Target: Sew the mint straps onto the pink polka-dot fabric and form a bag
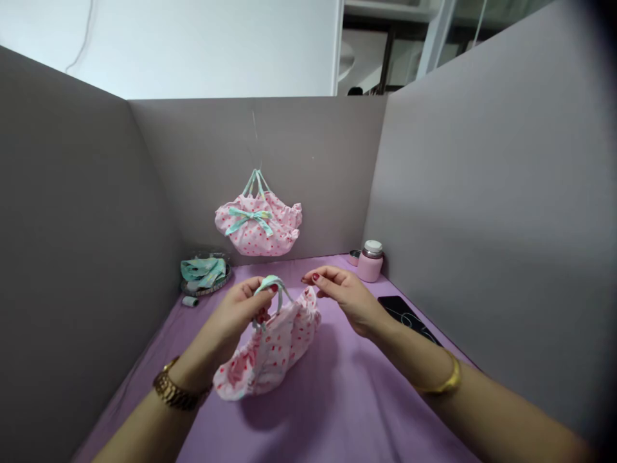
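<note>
My left hand (253,302) is closed on the mint-green strap (278,283) of a small pink fabric bag (284,344) with red dots. The bag hangs tilted just over the purple cloth, its gathered opening partly turned to the lower left. Beside the bag's upper right end, my right hand (337,289) has thumb and forefinger pinched together. Whatever they hold, if anything, is too small to make out. A similar dotted bag (260,241) with a mint bow (250,217) hangs by its straps on the grey back panel.
Purple cloth (347,411) covers the table between grey panels on three sides. At the back left, a round tray (219,283) holds mint fabric (205,270), with a small spool (189,301) in front. A pink jar (370,265) and a black phone-like slab (407,316) lie along the right.
</note>
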Available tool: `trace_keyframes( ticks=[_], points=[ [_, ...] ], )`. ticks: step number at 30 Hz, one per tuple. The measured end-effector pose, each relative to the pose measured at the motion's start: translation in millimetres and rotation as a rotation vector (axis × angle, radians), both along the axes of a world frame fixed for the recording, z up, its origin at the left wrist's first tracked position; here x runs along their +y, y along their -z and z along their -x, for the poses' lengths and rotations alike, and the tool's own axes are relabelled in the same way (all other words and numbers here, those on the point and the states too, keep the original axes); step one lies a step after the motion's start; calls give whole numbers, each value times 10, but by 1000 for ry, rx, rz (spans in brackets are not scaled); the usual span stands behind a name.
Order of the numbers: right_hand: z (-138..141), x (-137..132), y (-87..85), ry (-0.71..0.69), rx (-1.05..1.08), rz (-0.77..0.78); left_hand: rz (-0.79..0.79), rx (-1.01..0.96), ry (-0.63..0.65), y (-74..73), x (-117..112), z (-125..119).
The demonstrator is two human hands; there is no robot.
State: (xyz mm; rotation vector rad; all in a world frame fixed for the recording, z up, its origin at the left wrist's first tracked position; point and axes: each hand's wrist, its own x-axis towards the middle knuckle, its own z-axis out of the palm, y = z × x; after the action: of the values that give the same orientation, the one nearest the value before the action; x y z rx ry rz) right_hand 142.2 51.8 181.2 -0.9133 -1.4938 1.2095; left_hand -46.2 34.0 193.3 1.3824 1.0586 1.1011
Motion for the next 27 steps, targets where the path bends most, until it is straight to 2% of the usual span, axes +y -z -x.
trace_keyframes(
  ticks=[2,5,9,11,15,18,21,24,27],
  points=[
    [-75,77,166,36,-163,-89,16,-69,62,-97,22,40],
    [-81,86,419,-90,-375,-225,-22,-132,94,-178,34,35],
    [-10,-47,685,-198,-551,-463,-24,-189,52,-184,29,18],
    [-15,-120,804,-173,-662,-581,-36,-191,34,-170,16,42],
    [-117,-221,1048,-24,-790,-768,-94,-227,-20,-122,-28,139],
    [-196,-276,1199,11,-837,-826,-91,-213,-7,-66,-84,194],
    [-241,-336,1240,-55,-854,-806,-27,-128,90,-11,-155,204],
    [-254,-363,1141,-122,-728,-700,12,-69,165,25,-210,201],
    [-194,-292,967,13,-543,-526,43,-34,201,39,-240,188]
  ],
)
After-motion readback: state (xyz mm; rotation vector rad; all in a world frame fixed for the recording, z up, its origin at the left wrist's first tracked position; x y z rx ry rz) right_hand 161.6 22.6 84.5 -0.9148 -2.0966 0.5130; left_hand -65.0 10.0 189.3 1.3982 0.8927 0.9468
